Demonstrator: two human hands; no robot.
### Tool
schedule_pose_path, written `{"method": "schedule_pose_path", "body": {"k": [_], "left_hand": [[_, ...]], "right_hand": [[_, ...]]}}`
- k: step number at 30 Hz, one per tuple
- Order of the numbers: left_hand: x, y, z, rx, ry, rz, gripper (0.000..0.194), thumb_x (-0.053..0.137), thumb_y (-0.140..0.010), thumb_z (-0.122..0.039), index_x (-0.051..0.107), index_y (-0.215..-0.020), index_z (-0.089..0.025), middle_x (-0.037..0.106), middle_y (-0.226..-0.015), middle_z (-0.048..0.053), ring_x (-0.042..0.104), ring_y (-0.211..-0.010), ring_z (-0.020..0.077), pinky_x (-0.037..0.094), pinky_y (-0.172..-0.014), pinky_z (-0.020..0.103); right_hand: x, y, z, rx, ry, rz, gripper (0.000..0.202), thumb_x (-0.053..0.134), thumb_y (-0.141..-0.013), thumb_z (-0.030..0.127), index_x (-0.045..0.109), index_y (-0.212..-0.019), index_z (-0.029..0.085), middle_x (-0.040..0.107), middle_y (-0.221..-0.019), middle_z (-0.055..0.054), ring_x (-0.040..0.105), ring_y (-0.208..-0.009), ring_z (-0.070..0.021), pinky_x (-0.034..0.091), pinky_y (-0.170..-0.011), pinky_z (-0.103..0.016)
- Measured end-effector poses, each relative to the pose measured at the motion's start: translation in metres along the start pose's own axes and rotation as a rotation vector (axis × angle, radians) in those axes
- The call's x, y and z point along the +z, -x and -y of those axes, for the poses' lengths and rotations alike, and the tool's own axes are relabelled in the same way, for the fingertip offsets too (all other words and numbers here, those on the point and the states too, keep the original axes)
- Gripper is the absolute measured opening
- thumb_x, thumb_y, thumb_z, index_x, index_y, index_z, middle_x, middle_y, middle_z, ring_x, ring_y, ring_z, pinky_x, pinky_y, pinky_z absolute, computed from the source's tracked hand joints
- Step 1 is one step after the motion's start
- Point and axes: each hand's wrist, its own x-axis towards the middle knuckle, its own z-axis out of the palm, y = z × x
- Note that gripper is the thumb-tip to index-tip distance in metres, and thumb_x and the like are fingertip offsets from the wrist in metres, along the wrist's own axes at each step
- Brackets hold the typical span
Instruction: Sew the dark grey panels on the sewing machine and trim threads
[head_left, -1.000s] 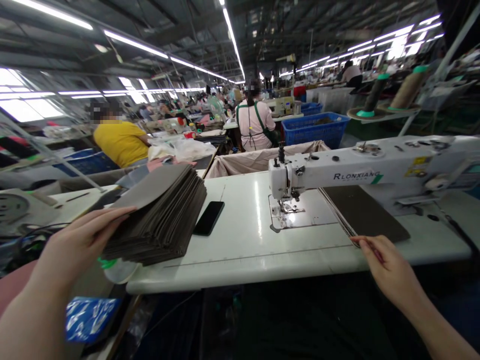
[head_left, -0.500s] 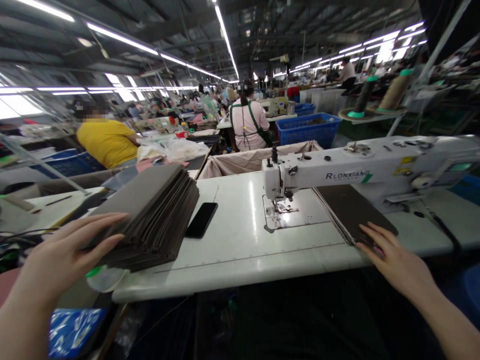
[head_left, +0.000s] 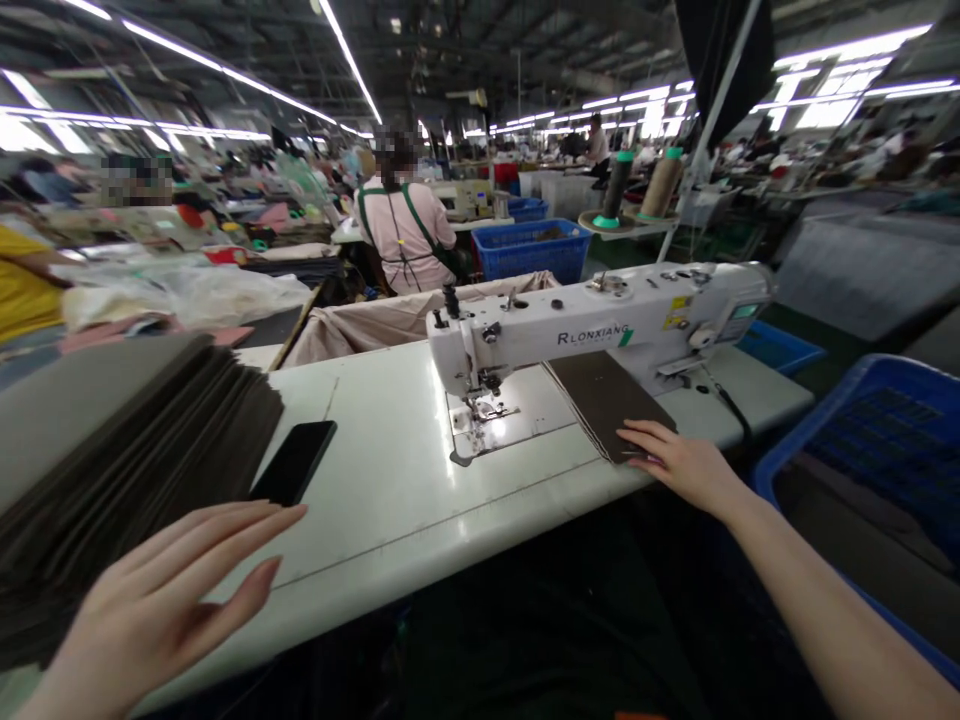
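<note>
Right of the sewing machine's needle (head_left: 480, 405): right hand (head_left: 675, 462) spread flat on dark pieces (head_left: 604, 398), long axis running away; left hand (head_left: 169, 600) open, farther.

A thin stack of dark brown sheets (head_left: 609, 402) lies flat beside the needle, edges fanned

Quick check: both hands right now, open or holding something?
Left hand: open, fingers spread, holding nothing, beside the fabric stack.
Right hand: open, flat on the dark fabric pieces.
</note>
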Motion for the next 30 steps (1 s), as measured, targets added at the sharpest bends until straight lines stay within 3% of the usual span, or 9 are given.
{"method": "schedule_pose_path", "body": {"k": [3, 7, 10, 13, 16, 19, 23, 26, 30], "left_hand": [[0.024, -0.021, -0.026, 0.175, 0.013, 0.078, 0.055, 0.068, -0.077, -0.030, 0.057, -0.128, -0.046, 0.070, -0.112, -0.005, 0.066, -0.099, 0.0234, 0.051, -0.093, 0.036], [0.045, -0.033, -0.043, 0.202, 0.154, 0.124, 0.047, 0.067, -0.078, -0.025, 0.063, -0.123, -0.041, 0.072, -0.108, -0.002, 0.068, -0.097, 0.0232, 0.054, -0.088, 0.032], [0.054, -0.044, -0.063, 0.146, 0.353, 0.062, 0.040, 0.060, -0.082, -0.019, 0.066, -0.117, -0.038, 0.072, -0.106, 0.000, 0.067, -0.099, 0.0235, 0.054, -0.085, 0.032], [0.070, -0.064, -0.097, 0.036, 0.518, 0.062, 0.036, 0.048, -0.091, -0.017, 0.063, -0.120, -0.032, 0.068, -0.117, 0.003, 0.063, -0.110, 0.0237, 0.052, -0.092, 0.034], [0.106, -0.078, -0.131, 0.053, 0.557, 0.297, 0.045, 0.037, -0.099, -0.022, 0.043, -0.142, -0.033, 0.053, -0.142, 0.001, 0.052, -0.127, 0.0205, 0.045, -0.106, 0.036], [0.147, -0.067, -0.140, 0.179, 0.350, 0.445, 0.056, 0.041, -0.099, -0.033, 0.022, -0.151, -0.033, 0.035, -0.154, 0.001, 0.037, -0.139, 0.0220, 0.032, -0.117, 0.045], [0.162, -0.023, -0.107, 0.099, 0.046, 0.423, 0.063, 0.042, -0.099, -0.037, 0.013, -0.154, -0.029, 0.026, -0.157, 0.003, 0.028, -0.143, 0.0244, 0.029, -0.117, 0.049], [0.147, -0.002, -0.078, 0.034, -0.016, 0.423, 0.063, 0.041, -0.099, -0.036, 0.010, -0.154, -0.031, 0.027, -0.157, 0.003, 0.029, -0.143, 0.0229, 0.030, -0.116, 0.046], [0.141, -0.007, -0.065, 0.004, -0.001, 0.433, 0.060, 0.040, -0.100, -0.037, 0.013, -0.153, -0.033, 0.027, -0.157, 0.001, 0.028, -0.143, 0.0241, 0.028, -0.117, 0.048]], "right_hand": [[0.000, -0.004, 0.000, -0.039, 0.005, -0.008, 0.050, 0.049, -0.091, 0.022, 0.047, -0.140, 0.031, 0.050, -0.142, -0.004, 0.069, -0.090, -0.0192, 0.055, -0.069, -0.030], [-0.024, 0.001, 0.012, -0.083, -0.016, -0.088, 0.043, 0.044, -0.087, 0.012, 0.058, -0.127, 0.019, 0.062, -0.126, -0.009, 0.066, -0.092, -0.0211, 0.051, -0.075, -0.033], [-0.060, 0.008, 0.052, -0.139, -0.140, -0.123, 0.041, 0.043, -0.086, 0.011, 0.056, -0.124, 0.017, 0.066, -0.114, -0.009, 0.064, -0.087, -0.0195, 0.046, -0.073, -0.031], [-0.076, 0.010, 0.119, -0.269, -0.287, -0.021, 0.039, 0.046, -0.083, 0.011, 0.056, -0.120, 0.018, 0.067, -0.096, -0.005, 0.060, -0.074, -0.0172, 0.041, -0.064, -0.030], [-0.053, 0.007, 0.188, -0.510, -0.309, 0.096, 0.019, 0.054, -0.084, 0.020, 0.059, -0.102, 0.018, 0.066, -0.086, -0.003, 0.059, -0.068, -0.0180, 0.034, -0.051, -0.030], [-0.014, 0.005, 0.230, -0.737, -0.411, 0.132, 0.016, 0.052, -0.092, 0.034, 0.060, -0.097, 0.021, 0.067, -0.078, 0.001, 0.054, -0.054, -0.0142, 0.027, -0.041, -0.028], [0.012, -0.018, 0.228, -0.840, -0.646, 0.203, 0.023, 0.046, -0.096, 0.036, 0.059, -0.115, 0.032, 0.070, -0.103, 0.008, 0.065, -0.087, -0.0088, 0.044, -0.060, -0.019], [0.023, -0.063, 0.200, -0.626, -0.632, 0.185, 0.032, 0.049, -0.094, 0.032, 0.055, -0.125, 0.026, 0.063, -0.125, 0.003, 0.060, -0.110, -0.0124, 0.048, -0.083, -0.021], [0.047, -0.128, 0.165, -0.270, -0.306, 0.178, 0.053, 0.047, -0.091, 0.021, 0.042, -0.143, 0.032, 0.040, -0.150, 0.001, 0.064, -0.104, -0.0209, 0.051, -0.083, -0.032]]}}
